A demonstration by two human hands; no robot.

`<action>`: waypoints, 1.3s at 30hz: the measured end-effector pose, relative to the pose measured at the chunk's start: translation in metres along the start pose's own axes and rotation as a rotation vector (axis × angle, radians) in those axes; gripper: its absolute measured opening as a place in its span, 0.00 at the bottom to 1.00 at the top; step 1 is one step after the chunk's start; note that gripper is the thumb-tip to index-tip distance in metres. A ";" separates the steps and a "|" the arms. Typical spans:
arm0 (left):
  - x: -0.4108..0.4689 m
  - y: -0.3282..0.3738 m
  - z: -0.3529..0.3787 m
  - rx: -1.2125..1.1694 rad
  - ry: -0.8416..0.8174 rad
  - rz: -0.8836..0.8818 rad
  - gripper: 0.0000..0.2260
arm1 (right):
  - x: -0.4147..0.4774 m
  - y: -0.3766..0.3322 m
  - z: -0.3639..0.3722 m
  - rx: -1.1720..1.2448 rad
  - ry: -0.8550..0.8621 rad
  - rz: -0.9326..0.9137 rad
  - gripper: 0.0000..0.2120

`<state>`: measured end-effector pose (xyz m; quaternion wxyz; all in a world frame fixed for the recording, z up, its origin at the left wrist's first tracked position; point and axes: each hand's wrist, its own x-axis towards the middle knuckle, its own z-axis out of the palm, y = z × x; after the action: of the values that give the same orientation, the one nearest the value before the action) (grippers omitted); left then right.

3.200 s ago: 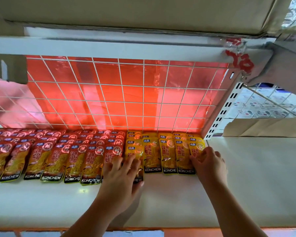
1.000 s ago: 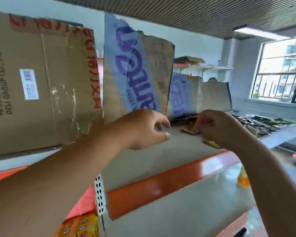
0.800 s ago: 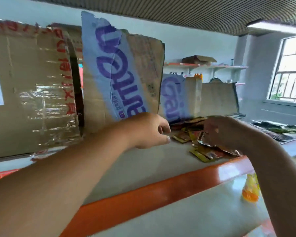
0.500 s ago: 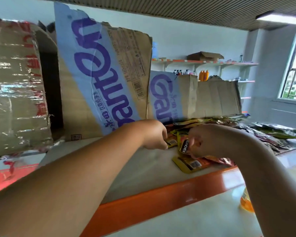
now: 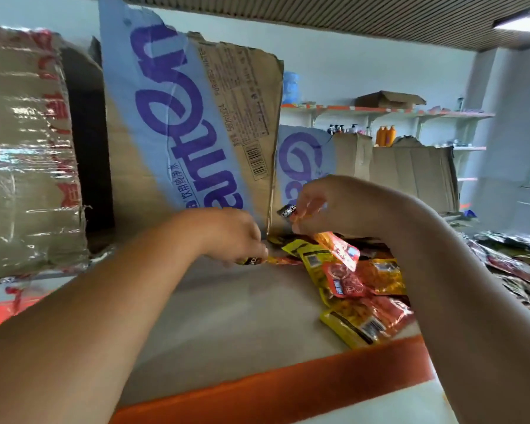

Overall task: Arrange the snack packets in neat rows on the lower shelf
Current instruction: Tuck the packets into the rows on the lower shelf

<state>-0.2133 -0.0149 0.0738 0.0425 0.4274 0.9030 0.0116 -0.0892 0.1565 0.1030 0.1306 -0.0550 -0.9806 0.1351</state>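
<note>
Several snack packets (image 5: 361,289) lie heaped on upper shelf (image 5: 227,316), 4 o'clock from our left hand (image 5: 231,235), pinching one; right hand (image 5: 337,206) grips another. Plenty left to arrange, we judge.

The left hand (image 5: 227,237) and right hand (image 5: 334,203) are each holding one snack packet (image 5: 337,249); at least five more packets (image 5: 358,325) are lying by the shelf's (image 5: 227,316) front edge.

left arm: bare, comes in from the lower left, stretched out forward
left hand (image 5: 233,235): knuckles up, fingers curled down, pinching the end of an orange packet (image 5: 274,260)
right arm: bare, in from the lower right, wrist bent inward
right hand (image 5: 334,206): sits higher, just beside the left, fingertips pinching a red packet (image 5: 338,250) by its dark end so it dangles
</note>
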 end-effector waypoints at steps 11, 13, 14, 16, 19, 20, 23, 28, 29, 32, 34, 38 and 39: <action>-0.008 -0.051 -0.022 -0.402 -0.250 -0.424 0.15 | 0.046 -0.002 0.047 0.146 0.013 -0.049 0.13; -0.010 -0.052 -0.019 -0.260 -0.381 -0.524 0.15 | 0.044 -0.005 0.054 0.128 -0.067 -0.066 0.13; -0.011 -0.052 -0.018 -0.207 -0.404 -0.550 0.14 | 0.043 -0.008 0.057 0.103 -0.095 -0.068 0.13; -0.014 -0.046 -0.019 -0.156 -0.401 -0.583 0.15 | 0.042 -0.012 0.060 0.047 -0.138 -0.057 0.14; -0.013 -0.033 -0.017 -0.051 -0.344 -0.558 0.25 | 0.041 -0.017 0.059 -0.003 -0.216 -0.025 0.17; -0.010 -0.028 -0.014 0.010 -0.322 -0.501 0.29 | 0.039 -0.018 0.058 -0.025 -0.255 -0.016 0.19; -0.001 -0.013 -0.004 0.100 -0.252 -0.297 0.30 | 0.037 -0.020 0.058 -0.140 -0.370 -0.010 0.20; 0.007 -0.006 0.005 0.079 -0.124 -0.208 0.21 | 0.037 -0.023 0.062 -0.226 -0.376 -0.060 0.16; 0.008 -0.006 0.005 0.069 -0.126 -0.214 0.21 | 0.037 -0.023 0.062 -0.221 -0.366 -0.071 0.14; 0.010 -0.012 0.004 0.060 -0.159 -0.270 0.22 | 0.036 -0.019 0.059 -0.155 -0.319 -0.102 0.10; 0.012 -0.022 0.004 0.048 -0.197 -0.318 0.22 | 0.034 -0.019 0.055 -0.084 -0.266 -0.154 0.14; 0.007 -0.051 0.004 0.003 -0.210 -0.480 0.26 | 0.029 -0.030 0.053 0.034 -0.375 -0.253 0.23; 0.005 -0.056 0.004 -0.020 -0.208 -0.512 0.27 | 0.028 -0.031 0.054 0.040 -0.387 -0.235 0.24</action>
<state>-0.2592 -0.0467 0.0665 0.1406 0.1836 0.9723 -0.0344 -0.1333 0.1173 0.0683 -0.0439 0.0890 -0.9843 0.1463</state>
